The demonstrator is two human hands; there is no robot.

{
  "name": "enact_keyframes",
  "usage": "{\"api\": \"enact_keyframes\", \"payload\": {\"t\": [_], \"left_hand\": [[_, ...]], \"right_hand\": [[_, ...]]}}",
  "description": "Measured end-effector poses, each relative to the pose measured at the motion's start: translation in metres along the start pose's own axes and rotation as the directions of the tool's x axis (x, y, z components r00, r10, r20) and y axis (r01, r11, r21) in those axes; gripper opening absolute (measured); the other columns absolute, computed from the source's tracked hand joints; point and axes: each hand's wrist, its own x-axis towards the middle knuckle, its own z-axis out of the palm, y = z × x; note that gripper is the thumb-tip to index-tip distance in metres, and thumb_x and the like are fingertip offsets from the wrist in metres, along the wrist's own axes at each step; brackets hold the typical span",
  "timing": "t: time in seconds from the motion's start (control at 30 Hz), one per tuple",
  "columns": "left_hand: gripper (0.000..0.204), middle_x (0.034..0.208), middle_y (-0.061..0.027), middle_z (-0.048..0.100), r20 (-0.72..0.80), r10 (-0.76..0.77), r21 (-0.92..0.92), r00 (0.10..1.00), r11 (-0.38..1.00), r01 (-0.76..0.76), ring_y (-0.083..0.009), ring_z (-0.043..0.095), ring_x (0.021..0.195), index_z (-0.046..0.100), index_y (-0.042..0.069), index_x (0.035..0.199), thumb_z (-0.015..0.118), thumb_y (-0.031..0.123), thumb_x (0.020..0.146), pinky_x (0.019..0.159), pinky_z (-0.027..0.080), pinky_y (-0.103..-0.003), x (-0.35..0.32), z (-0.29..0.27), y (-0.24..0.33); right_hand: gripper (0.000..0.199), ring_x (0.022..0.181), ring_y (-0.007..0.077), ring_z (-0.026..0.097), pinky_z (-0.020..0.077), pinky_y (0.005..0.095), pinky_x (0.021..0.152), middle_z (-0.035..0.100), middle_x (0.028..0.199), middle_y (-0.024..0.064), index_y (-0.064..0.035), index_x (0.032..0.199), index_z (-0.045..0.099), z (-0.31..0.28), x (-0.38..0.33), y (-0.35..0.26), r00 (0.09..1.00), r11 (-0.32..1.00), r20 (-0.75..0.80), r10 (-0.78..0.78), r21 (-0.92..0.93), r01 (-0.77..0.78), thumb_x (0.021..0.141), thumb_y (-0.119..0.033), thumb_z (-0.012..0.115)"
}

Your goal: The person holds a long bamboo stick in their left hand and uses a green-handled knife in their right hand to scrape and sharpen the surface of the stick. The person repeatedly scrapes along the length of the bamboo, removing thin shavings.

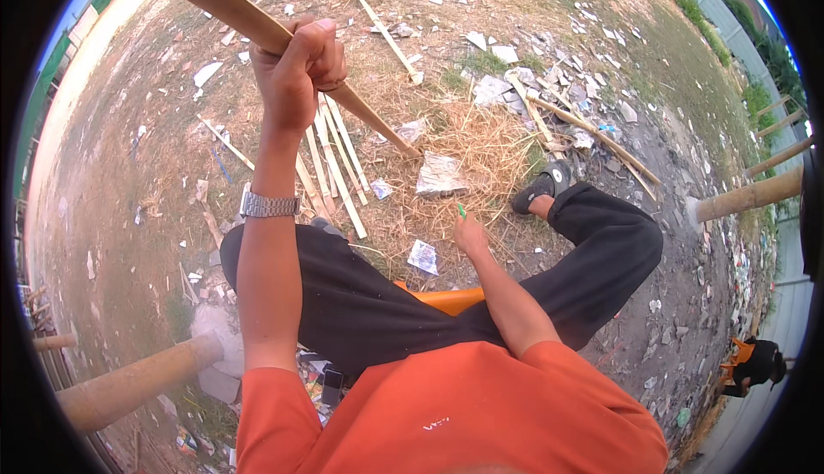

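Observation:
My left hand point(296, 70) is raised and shut around a long bamboo strip point(232, 15) that slants from the upper left down to the ground near a patch of dry grass. My right hand point(470, 235) hangs low between my knees, closed on a small green-handled tool point(461, 211) whose blade I cannot see. Several split bamboo slats point(339, 165) lie on the ground just beyond my left hand. I sit on an orange seat point(446, 300) with black trousers and a dark sandal point(542, 185) on the right foot.
Dry straw, paper scraps and broken tiles litter the dirt. More bamboo pieces point(592, 130) lie at the upper right. Thick bamboo poles point(137, 379) stand at lower left and at right point(755, 192). Another person in orange point(751, 364) crouches at the far right.

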Motion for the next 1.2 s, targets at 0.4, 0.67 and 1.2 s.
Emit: {"api": "enact_keyframes", "payload": {"t": [0.4, 0.67, 1.2], "left_hand": [[0.040, 0.048, 0.0037, 0.024, -0.342, 0.105, 0.136, 0.934, 0.989, -0.062, -0.0071, 0.025, 0.038, 0.029, 0.015, 0.055, 0.051, 0.012, 0.088, 0.039, 0.022, -0.025, 0.017, 0.024, -0.007], [0.038, 0.047, 0.0035, 0.026, -0.338, 0.138, 0.094, 0.931, 0.989, -0.113, -0.0064, 0.027, 0.038, 0.032, 0.012, 0.055, 0.049, 0.005, 0.088, 0.036, 0.023, -0.024, 0.015, 0.021, -0.008], [0.041, 0.046, 0.0030, 0.020, -0.086, 0.081, 0.129, 0.993, 0.989, -0.069, -0.0078, 0.019, 0.039, 0.024, 0.015, 0.055, 0.045, 0.012, 0.090, 0.036, 0.018, -0.026, 0.007, 0.023, -0.008]], "right_hand": [[0.025, 0.063, 0.0430, 0.057, 0.0397, 0.0521, 0.060, 0.054, 0.064, 0.0246, -0.0029, 0.112, 0.048, -0.137, -0.145, -0.168, 0.672, 0.366, -0.425, -0.606, 0.601, 0.710, 0.098, -0.022, 0.039], [0.021, 0.057, 0.0478, 0.055, 0.0442, 0.0545, 0.053, 0.054, 0.056, 0.0252, -0.0021, 0.096, 0.043, -0.155, -0.166, -0.178, 0.724, 0.573, -0.393, -0.566, 0.444, 0.689, 0.098, -0.023, 0.041], [0.024, 0.059, 0.0484, 0.057, 0.0452, 0.0552, 0.054, 0.055, 0.058, 0.0266, -0.0006, 0.095, 0.044, -0.157, -0.165, -0.171, 0.722, 0.520, -0.339, -0.603, 0.519, 0.678, 0.098, -0.024, 0.040]]}}
